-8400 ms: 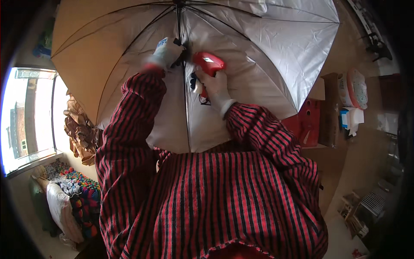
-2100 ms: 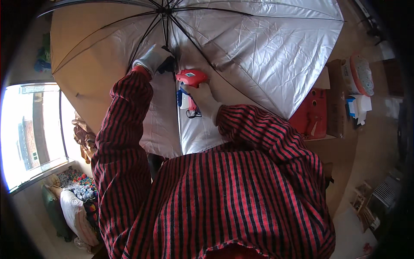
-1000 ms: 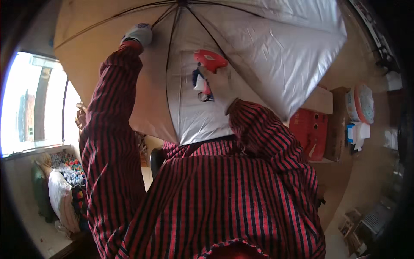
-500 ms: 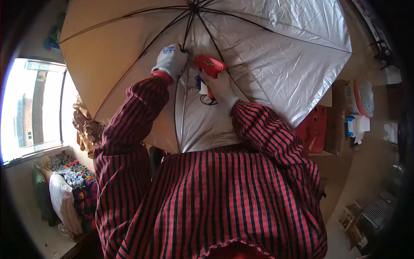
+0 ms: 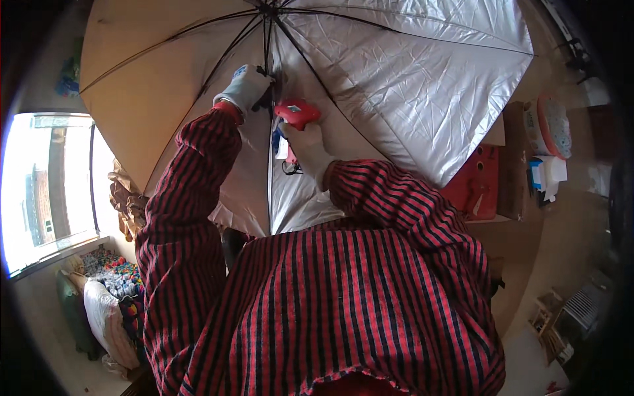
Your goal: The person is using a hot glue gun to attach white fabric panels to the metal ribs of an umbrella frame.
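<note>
An open umbrella (image 5: 370, 99) fills the upper part of the view, its silvery inner side and black ribs toward me. My left hand (image 5: 246, 87), in a white glove, is closed around a dark part of the umbrella's frame below the hub (image 5: 267, 10). In my right hand (image 5: 307, 146), also gloved, is a red pistol-grip tool (image 5: 297, 113) with a blue and white part at its front and a black loop at the handle's foot. Its front end points toward the frame near my left hand; whether it touches is too small to tell.
A bright window (image 5: 56, 185) stands at the left, with crumpled brown paper (image 5: 124, 201) beside it. Colourful knitted-looking items and a white bundle (image 5: 105, 313) lie below. To the right are a red box (image 5: 485, 181), a tub (image 5: 551, 125), a small blue-white box (image 5: 548, 175) and a wooden stool (image 5: 548, 313).
The umbrella's hub and both my hands have shifted left in the view. The red tool now sits slightly lower, still in my right hand, and my left hand keeps its grip.
</note>
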